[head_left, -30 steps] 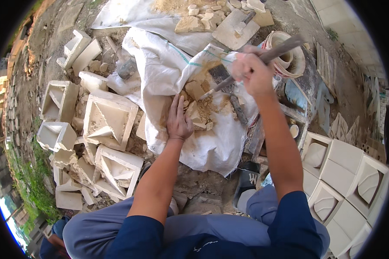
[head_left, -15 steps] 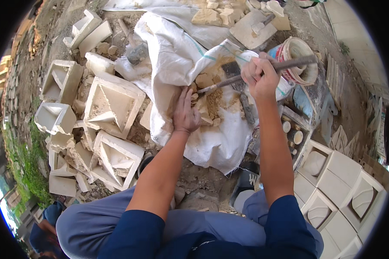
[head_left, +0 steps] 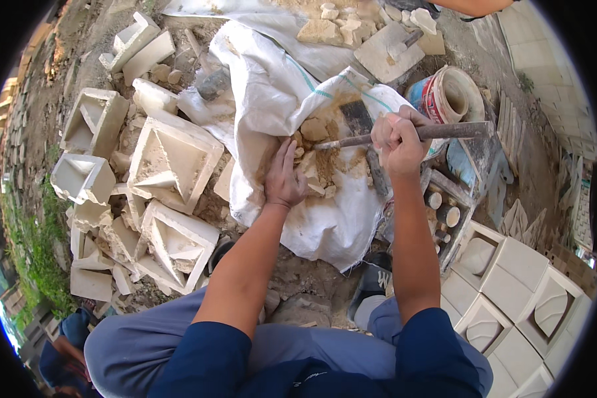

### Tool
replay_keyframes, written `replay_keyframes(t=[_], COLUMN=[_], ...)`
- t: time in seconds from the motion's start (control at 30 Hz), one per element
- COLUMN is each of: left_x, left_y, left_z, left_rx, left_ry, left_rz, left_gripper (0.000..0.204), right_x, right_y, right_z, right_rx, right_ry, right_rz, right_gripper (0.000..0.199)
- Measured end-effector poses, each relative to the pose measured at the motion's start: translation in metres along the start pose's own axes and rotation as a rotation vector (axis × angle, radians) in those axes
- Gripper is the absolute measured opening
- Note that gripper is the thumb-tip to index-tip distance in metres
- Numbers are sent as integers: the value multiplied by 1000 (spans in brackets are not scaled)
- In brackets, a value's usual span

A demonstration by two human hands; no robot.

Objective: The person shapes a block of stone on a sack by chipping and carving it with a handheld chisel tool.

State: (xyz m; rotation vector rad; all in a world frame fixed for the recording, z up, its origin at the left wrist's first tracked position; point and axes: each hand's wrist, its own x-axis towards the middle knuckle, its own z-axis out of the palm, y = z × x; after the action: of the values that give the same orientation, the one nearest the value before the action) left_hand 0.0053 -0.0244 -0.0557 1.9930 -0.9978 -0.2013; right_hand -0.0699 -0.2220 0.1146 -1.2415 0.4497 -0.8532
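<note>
My right hand (head_left: 399,142) is closed round a long dark bar (head_left: 454,131), its thick end out to the right. The bar's narrow, paler tip points left into a heap of broken yellowish lumps (head_left: 317,129) and crumbs, close to my left fingers. My left hand (head_left: 285,180) lies with fingers stretched out along the left side of the heap, against the sack's fold; whether it presses on a lump is hidden. Under the heap spreads a white woven sack (head_left: 331,229) with green stripes. A dark block (head_left: 356,118) lies on the sack behind the bar.
Pale moulded blocks, some broken, such as a square hollow one (head_left: 172,162), are piled at left. A bucket (head_left: 444,96) stands at right, above a crate of cylinders (head_left: 448,215). Patterned blocks (head_left: 517,272) line the lower right. Another person's arm (head_left: 474,5) shows at the top.
My right hand has moved slightly down with the bar, which now lies flatter, its tip a little farther right. My left hand stays nearly still. Another person's arm has come in at the top right.
</note>
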Motion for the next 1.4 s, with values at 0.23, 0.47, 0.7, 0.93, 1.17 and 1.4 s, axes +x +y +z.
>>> replay_keyframes(t=[0.23,0.47,0.7,0.93,1.17,1.4], left_x=[-3,2,3,1,-1,-5], left_y=[-3,1,-4,1,0,0], left_z=[-2,0,-4,-1,-10,-5], left_rx=[10,24,48,-8,47,23], left_ry=[21,-12,3,28,-7,-81], left_rz=[-5,16,-4,37,12,1], left_gripper=[66,65,65,64,67,67], right_x=[22,-1,17,-2,0,-53], right_y=[-75,2,-43,-16,26,26], right_z=[10,21,35,34,38,34], right_rx=[109,-19,137,-45,-4,-181], right_ry=[-192,72,63,332,319,250], right_rz=[-42,-31,-44,-176,63,-90], right_gripper=[31,31,34,34,35,37])
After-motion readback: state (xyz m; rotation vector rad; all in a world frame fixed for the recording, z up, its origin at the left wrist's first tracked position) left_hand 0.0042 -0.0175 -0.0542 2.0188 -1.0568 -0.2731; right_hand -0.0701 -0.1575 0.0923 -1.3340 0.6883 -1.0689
